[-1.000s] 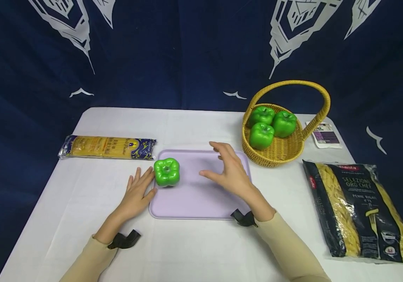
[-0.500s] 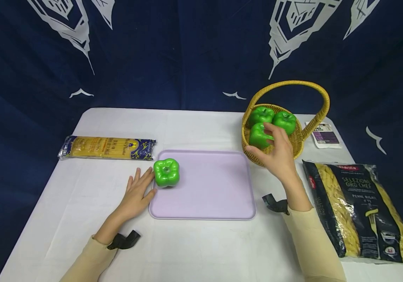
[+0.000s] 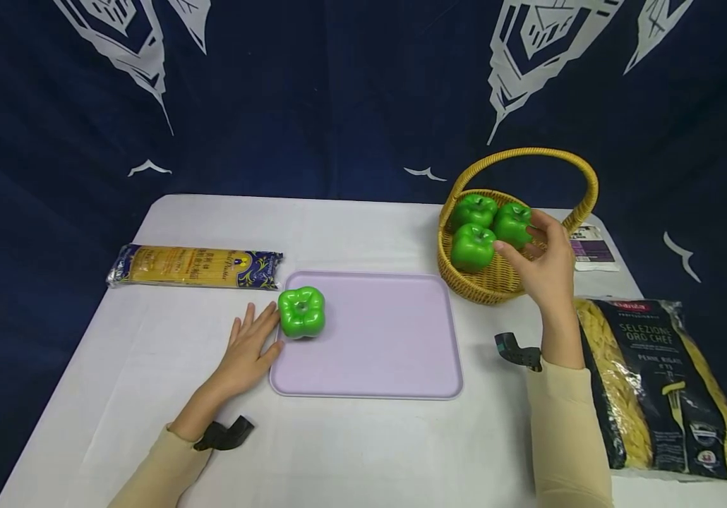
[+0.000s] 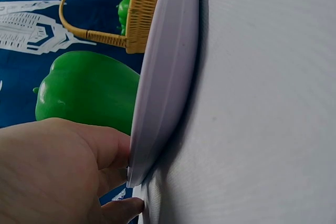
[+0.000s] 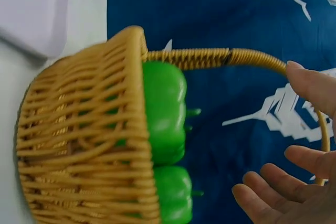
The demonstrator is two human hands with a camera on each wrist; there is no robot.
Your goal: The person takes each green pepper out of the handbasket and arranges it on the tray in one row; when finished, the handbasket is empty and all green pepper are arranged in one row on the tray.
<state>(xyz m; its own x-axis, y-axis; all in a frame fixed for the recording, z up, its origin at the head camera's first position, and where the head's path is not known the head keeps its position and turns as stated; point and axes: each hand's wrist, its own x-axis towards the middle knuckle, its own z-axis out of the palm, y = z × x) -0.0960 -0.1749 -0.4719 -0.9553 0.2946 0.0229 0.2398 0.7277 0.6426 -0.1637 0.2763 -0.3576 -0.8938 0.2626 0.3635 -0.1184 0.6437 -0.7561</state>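
My left hand (image 3: 250, 353) lies at the left edge of the lilac tray (image 3: 376, 339), its fingers straight and its thumb against the rim. Just beside its fingertips, a green bell pepper (image 3: 302, 312) sits on the tray's left part; the left wrist view shows the pepper (image 4: 86, 90) close above the hand. My right hand (image 3: 548, 261) is over the wicker basket (image 3: 490, 286), fingers spread and slightly bent. Three green bell peppers are in the basket, and the hand is nearest the right one (image 3: 511, 224). In the right wrist view the hand (image 5: 294, 182) is apart from the peppers.
The basket's tall handle (image 3: 529, 152) arches above the right hand. A spaghetti packet (image 3: 198, 267) lies at the back left. A big penne bag (image 3: 668, 388) lies at the right, beside the right forearm. A small white-and-purple packet (image 3: 592, 248) sits behind the basket.
My right hand has moved from above the tray to the right and away, over the basket beside the right pepper. My left hand and the pepper on the tray stay in place.
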